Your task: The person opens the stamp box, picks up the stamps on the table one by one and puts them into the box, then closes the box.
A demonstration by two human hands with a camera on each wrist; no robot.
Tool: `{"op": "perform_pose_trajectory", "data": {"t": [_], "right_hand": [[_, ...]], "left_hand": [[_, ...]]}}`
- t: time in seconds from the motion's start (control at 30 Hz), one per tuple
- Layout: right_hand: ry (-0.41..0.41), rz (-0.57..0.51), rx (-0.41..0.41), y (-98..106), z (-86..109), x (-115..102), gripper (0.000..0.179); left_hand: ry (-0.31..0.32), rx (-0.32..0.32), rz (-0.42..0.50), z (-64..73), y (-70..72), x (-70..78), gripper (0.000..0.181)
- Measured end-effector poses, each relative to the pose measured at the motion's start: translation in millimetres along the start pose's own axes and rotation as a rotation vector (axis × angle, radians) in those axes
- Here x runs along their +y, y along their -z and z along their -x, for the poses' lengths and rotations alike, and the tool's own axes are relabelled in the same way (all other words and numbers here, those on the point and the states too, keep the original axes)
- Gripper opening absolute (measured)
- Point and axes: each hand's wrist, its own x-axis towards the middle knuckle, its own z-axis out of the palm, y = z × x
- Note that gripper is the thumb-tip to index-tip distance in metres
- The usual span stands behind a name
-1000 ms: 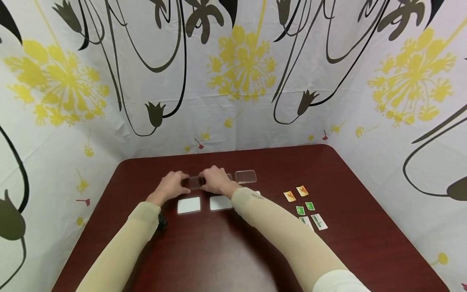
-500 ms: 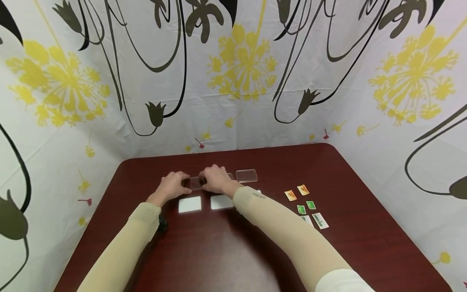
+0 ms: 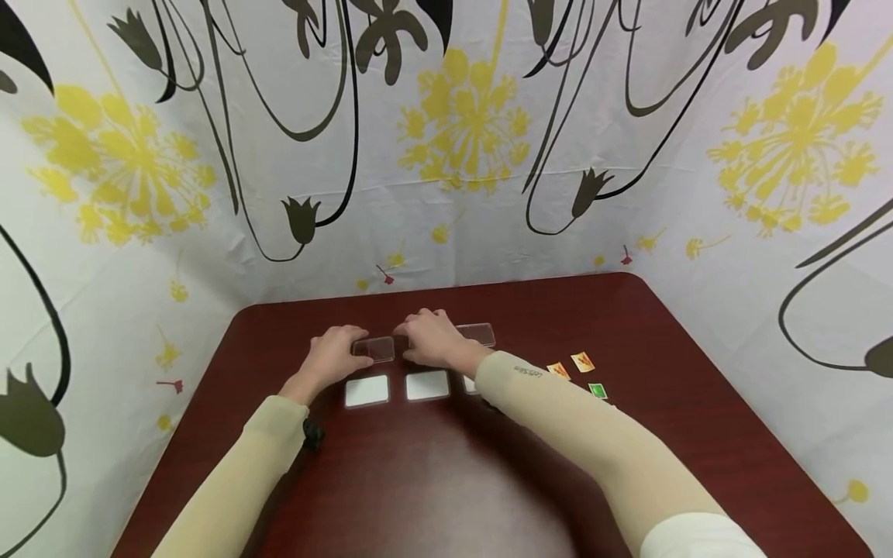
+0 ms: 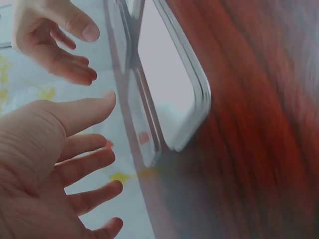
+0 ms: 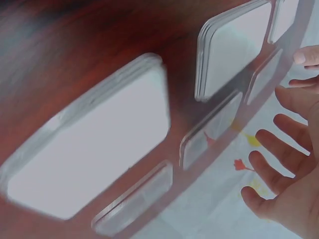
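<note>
1. at the far side of the worktop (image 3: 418, 488), the left hand (image 3: 330, 358) has its fingers spread and grips nothing; thumb and fingertips lie about the left end of the left clear case (image 3: 377, 350). whether they touch it cannot be told.
2. just beside it, the right hand (image 3: 431, 339) is spread too, nothing between its fingers; in the head view it hides the middle clear case (image 5: 212, 130).
3. a fingertip catching a thin edge could probably skid or tilt either case, since the worktop looks smooth.
4. nearer the person, the left white case (image 3: 367, 391) and middle white case (image 3: 428, 385) lie close in front, so a slip that way might knock them. no label shows on them.
5. the right sleeve (image 3: 579, 422) partly hides the right white case (image 3: 470, 385) and might drag it if lowered; its small dark lettering is too small to read surely.
6. farther right, two orange squares (image 3: 582, 362) and a green square (image 3: 598, 390) carry no readable words; a sweeping sleeve could scatter them.
</note>
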Motion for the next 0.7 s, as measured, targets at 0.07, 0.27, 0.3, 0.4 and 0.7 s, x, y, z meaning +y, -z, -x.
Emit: {"op": "perform_pose_trajectory", "data": {"t": [0.07, 0.27, 0.3, 0.4, 0.7], "right_hand": [[0.02, 0.009, 0.006, 5, 8.1, 5, 0.044], [0.07, 0.081, 0.014, 16, 33.5, 24, 0.044], [0.08, 0.1, 0.017, 17, 37.3, 28, 0.044], [0.112, 0.147, 0.044, 20, 49.8, 38, 0.045], [0.155, 0.167, 0.102, 28, 87.1, 64, 0.042]], "left_hand": [[-0.018, 0.017, 0.003, 3.6, -1.6, 7.4, 0.057], [-0.09, 0.041, -0.012, 12.4, -9.3, 35.9, 0.053], [-0.1, 0.041, -0.015, 13.2, -11.1, 41.3, 0.054], [-0.121, 0.041, -0.021, 14.8, -16.6, 58.2, 0.054], [-0.213, 0.018, -0.027, 11.3, -36.7, 97.6, 0.052]]}}
